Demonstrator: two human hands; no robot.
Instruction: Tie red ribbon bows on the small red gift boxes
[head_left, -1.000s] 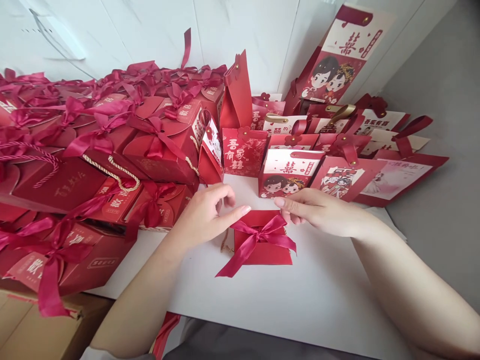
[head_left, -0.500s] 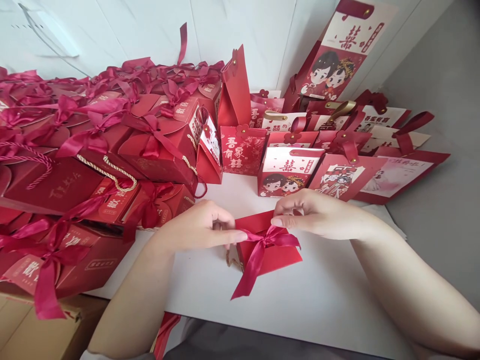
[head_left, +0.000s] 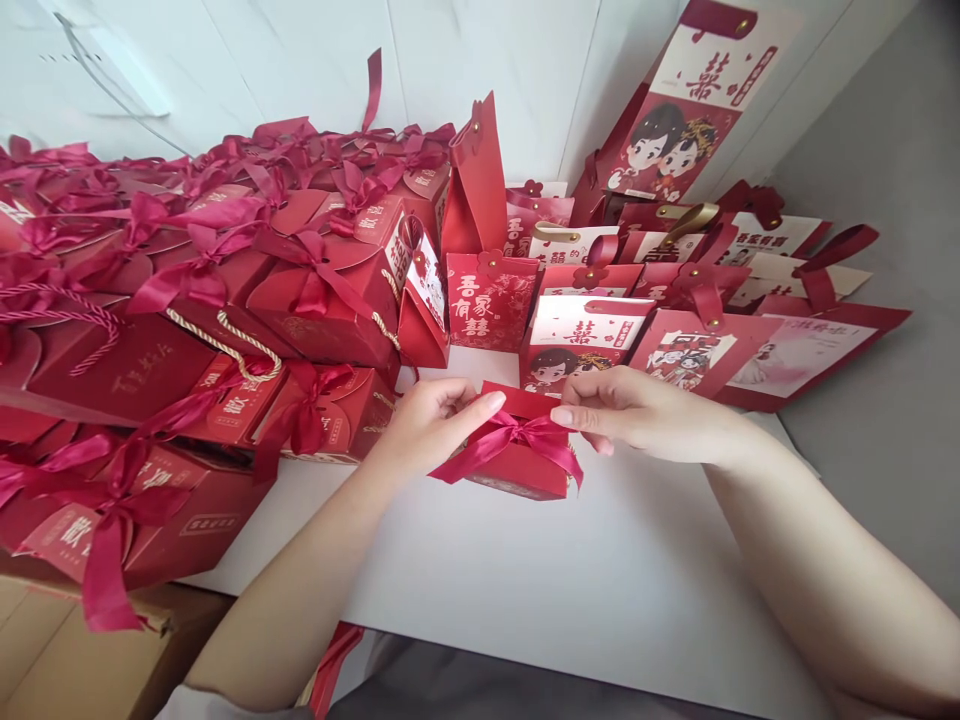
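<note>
A small red gift box [head_left: 517, 474], tied with a dark pink satin ribbon bow [head_left: 519, 430], is between my two hands over the white table. My left hand [head_left: 442, 425] is closed at its left upper edge, the thumb by a bow loop and the other fingers partly hidden behind. On the other side, my right hand [head_left: 630, 412] is closed at the box's right edge, with its thumb tip against the ribbon. The box's front side faces me, and a ribbon tail hangs on each side. A raised red flap [head_left: 510, 398] shows behind the bow.
Many ribbon-tied red boxes [head_left: 322, 300] are stacked at the left. Printed red and white gift bags [head_left: 585, 345] stand in rows behind my hands, against the wall. The white tabletop [head_left: 525, 580] reaches toward me, with a cardboard box [head_left: 97, 640] at lower left.
The gift box has moved away from me and turned, so its front side now shows. My left hand has moved up and forward with it; the right hand has shifted slightly right.
</note>
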